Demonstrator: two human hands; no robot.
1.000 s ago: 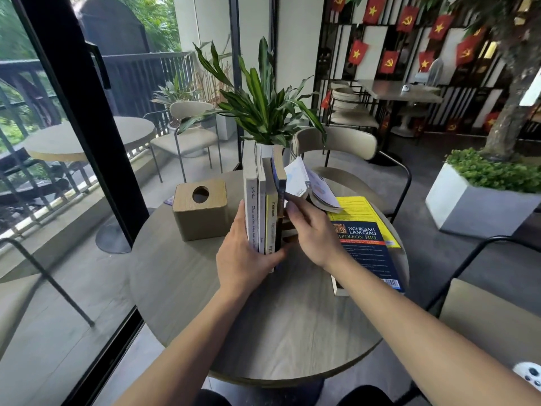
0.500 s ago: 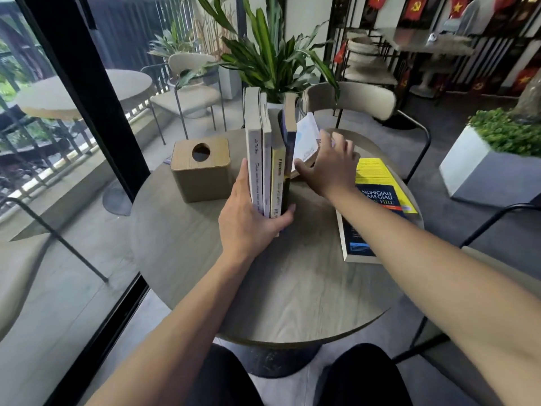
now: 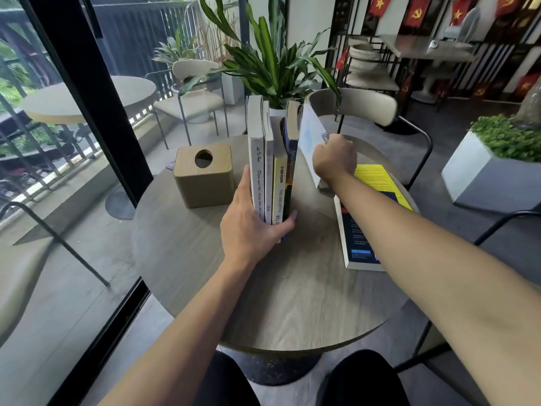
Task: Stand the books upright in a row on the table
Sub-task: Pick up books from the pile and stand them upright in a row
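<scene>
While left hand (image 3: 248, 227) grips upright books (image 3: 270, 162) on round table (image 3: 292, 303), right hand (image 3: 333, 161) clutches a pale book (image 3: 310, 142).

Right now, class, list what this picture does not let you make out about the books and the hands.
Head view only:
- Right hand fingers: curled behind the pale blue book, grip hidden.
- Flat dark book: cover largely hidden under the right forearm.
- Yellow book beneath it: text too small.
- Dark blue spine: title blurred.
- Left hand covers the row's bottom corner.

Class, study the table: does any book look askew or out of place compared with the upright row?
Yes. The pale blue book in the right hand tilts away from the upright row; the dark blue book lies flat.
</scene>
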